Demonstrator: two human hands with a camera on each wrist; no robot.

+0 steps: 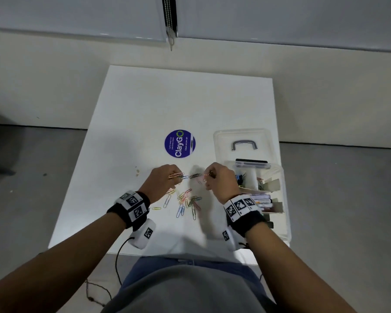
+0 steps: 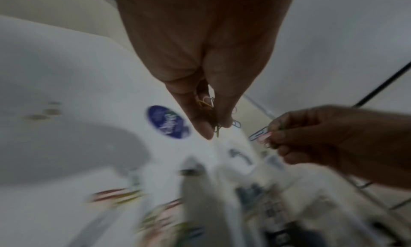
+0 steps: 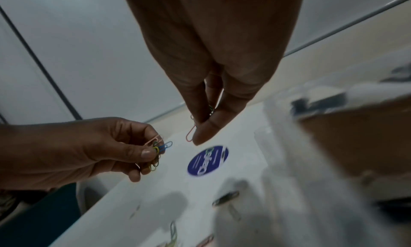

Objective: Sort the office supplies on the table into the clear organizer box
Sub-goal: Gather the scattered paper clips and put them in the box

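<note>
Hands above the surface [image 1: 145, 105], each pinching paper clips.

Left hand [image 1: 161, 180] has thumb and fingers closed on a bunch of clips [image 3: 156, 149]; right hand [image 1: 221, 179] pinches a few clips [image 2: 261, 135], a red one [image 3: 191, 133] hanging from its fingertips. Loose clips [image 1: 185, 201] lie scattered on the surface between the wrists. The box [image 1: 278, 177] stands open at the right edge, just beside the right hand, lid [image 1: 244, 141] behind it. A blue sticker [image 1: 180, 143] sits beyond the hands.
</note>
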